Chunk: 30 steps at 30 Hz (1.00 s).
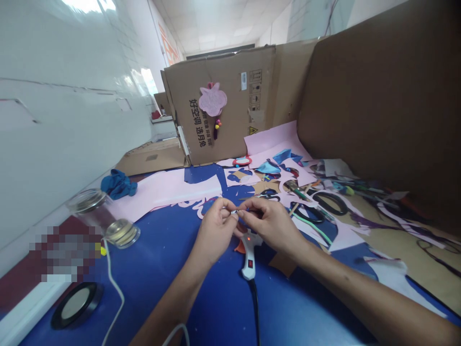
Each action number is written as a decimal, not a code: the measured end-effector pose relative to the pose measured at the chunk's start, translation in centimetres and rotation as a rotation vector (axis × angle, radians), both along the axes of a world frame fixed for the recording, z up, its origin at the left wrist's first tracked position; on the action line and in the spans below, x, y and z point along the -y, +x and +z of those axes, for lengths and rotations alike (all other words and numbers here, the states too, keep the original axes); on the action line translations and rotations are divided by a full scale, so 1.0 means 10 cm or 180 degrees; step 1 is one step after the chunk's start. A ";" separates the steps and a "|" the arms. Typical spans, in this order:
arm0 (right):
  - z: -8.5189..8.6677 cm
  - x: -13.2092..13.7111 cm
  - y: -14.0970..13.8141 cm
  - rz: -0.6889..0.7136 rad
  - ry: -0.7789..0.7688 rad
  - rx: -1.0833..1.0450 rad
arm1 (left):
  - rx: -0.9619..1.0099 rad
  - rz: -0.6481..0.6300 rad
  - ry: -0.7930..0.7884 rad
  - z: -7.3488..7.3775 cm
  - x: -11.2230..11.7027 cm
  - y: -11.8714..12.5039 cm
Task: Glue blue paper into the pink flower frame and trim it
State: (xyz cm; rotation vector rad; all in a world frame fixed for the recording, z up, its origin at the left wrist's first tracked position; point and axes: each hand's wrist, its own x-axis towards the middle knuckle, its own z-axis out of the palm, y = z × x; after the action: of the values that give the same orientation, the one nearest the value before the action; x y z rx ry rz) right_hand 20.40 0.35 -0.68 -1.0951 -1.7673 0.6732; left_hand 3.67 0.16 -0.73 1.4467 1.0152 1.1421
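Note:
Near the middle of the blue table, my left hand [219, 226] and my right hand [270, 223] meet at their fingertips. Between them they pinch a small whitish piece [234, 212], too small to name. Just below the fingers lies a white glue gun [249, 259] with a red light on and a black cord running toward me. A bit of orange material [240, 247] shows beside its nozzle end. Pink felt scraps and a pair of scissors [268, 194] lie just beyond my hands.
Cardboard walls [230, 115] stand behind and on the right, with a pink felt ornament [212, 100] hanging there. Cut felt sheets [173, 190] and tape rolls [329, 203] cover the far and right side. A glass jar [91, 211], blue cloth [118, 184] and white cable [115, 288] lie left.

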 end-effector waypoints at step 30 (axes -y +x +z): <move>-0.04 0.02 -0.02 0.0004 0.0340 0.0197 | 0.0237 0.0199 -0.0062 -0.07 -0.04 -0.03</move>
State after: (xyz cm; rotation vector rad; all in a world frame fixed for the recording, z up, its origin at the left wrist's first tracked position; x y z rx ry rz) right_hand 20.15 0.19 -1.04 -1.0521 -1.8353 0.5441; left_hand 3.41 0.53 -1.39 1.3553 1.0228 1.2192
